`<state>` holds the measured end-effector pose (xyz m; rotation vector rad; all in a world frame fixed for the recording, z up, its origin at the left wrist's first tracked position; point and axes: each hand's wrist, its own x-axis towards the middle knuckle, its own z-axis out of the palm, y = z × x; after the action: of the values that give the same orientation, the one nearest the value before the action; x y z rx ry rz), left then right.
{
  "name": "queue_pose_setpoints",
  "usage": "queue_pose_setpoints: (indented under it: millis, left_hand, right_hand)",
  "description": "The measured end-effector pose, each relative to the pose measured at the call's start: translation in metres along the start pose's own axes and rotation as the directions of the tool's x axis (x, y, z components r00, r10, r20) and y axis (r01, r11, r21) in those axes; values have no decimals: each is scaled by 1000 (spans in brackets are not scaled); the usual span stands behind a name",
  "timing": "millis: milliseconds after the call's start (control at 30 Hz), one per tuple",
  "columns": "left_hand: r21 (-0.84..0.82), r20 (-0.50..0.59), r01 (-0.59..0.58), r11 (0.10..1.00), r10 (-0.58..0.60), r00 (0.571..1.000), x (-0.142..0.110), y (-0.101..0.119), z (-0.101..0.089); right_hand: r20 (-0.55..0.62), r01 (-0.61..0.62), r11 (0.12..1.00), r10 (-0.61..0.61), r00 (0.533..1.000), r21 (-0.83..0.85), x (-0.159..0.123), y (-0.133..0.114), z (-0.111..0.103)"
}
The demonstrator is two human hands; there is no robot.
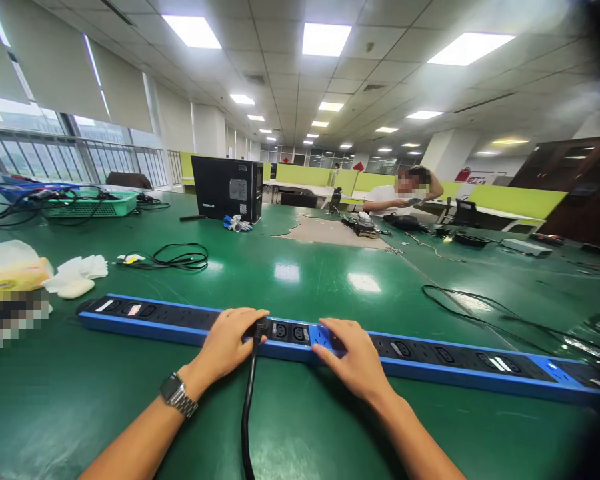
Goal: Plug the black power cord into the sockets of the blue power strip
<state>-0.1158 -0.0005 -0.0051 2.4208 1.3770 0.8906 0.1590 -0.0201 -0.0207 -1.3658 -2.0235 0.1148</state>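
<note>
A long blue and black power strip [300, 348] with several sockets lies across the green table. My left hand [233, 339], with a metal-band watch on its wrist, is closed around a black power plug [261, 328] at the strip's middle. The plug's thick black cord [249, 407] hangs down toward me. Whether the plug is fully seated in a socket cannot be told, since my fingers partly cover it. Just to the right, my right hand [353, 353] grips the strip across its width, thumb on the near side and fingers toward the far edge, by a blue socket section.
A black computer case [227, 190] stands beyond the strip, with gloves [237, 223] at its foot. Coiled black cables [175, 257] lie on the table [300, 267]. At left are a green basket [95, 205] and white tissues [80, 270]. Another person [405, 190] sits across.
</note>
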Motion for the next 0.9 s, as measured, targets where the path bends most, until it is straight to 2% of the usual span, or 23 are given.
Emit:
queue_pose_setpoints:
  millis: [133,233,333,400,500,600,700,900]
  left_hand:
    - [31,17,-2,1000,1,1000,-2,1,2]
    - [81,-1,-26,996,26,1000,-3,-1,7]
    - [121,0,-56,991,57,998,-4,-4,10]
    - [125,2,-58,990,58,998,-5,-5,10]
    - [118,6,-31,993,31,1000,-5,-8,10]
    - [111,11,-21,994,20,1000,-5,-10,11]
    - [110,-1,-28,994,28,1000,-5,-11,12]
    - [108,13,-19,994,18,1000,-6,-8,12]
  right_hand:
    - [-47,117,993,-116,992,27,9,-41,26]
    - [-32,136,991,-135,990,9,23,-77,53]
    - [-61,153,988,-151,987,30,36,-95,66]
    - [-178,150,986,-135,975,71,38,-91,60]
    - [-319,106,988,-65,945,114,28,-59,34]
    - [-280,2,990,38,959,141,10,-17,11]
    - [-180,-4,989,31,983,147,-1,8,3]
    - [-42,74,995,-71,997,66,2,4,1]
